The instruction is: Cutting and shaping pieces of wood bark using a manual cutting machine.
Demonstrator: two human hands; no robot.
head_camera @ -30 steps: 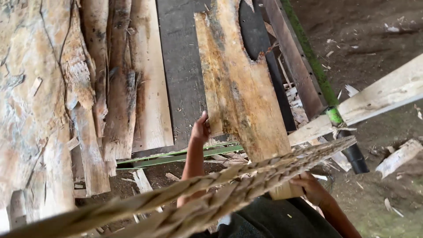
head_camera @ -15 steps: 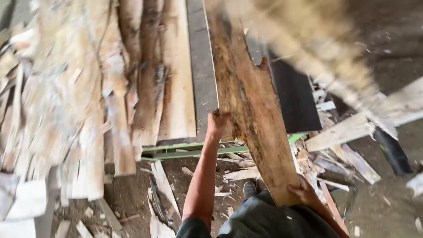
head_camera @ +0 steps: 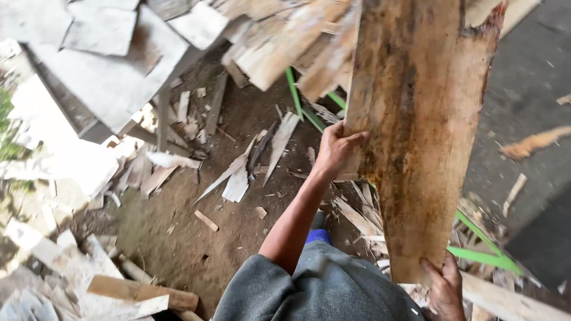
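In the head view, a long, stained wooden slab fills the upper right of the frame; its top end is cut off by the upper edge, so its full length cannot be told. The left hand clamps the slab's left edge at centre frame, fingers curled over onto the upper face, thumb hidden behind the wood. The right hand grips the slab's near end at the lower right; it is partly cut off by the bottom edge, and its fingers curl up over the end of the wood. The slab is lifted clear of the floor, tilted toward the upper right.

A stack of pale boards along the top is blurred, and its upper part runs out of frame. At upper left, washed-out pale sheets are too bright to make out. No container shows.

Below the slab, green metal bars pass behind its right edge. Offcuts litter the dirt floor, with bare ground open at lower centre left. A short plank lies at the lower left.
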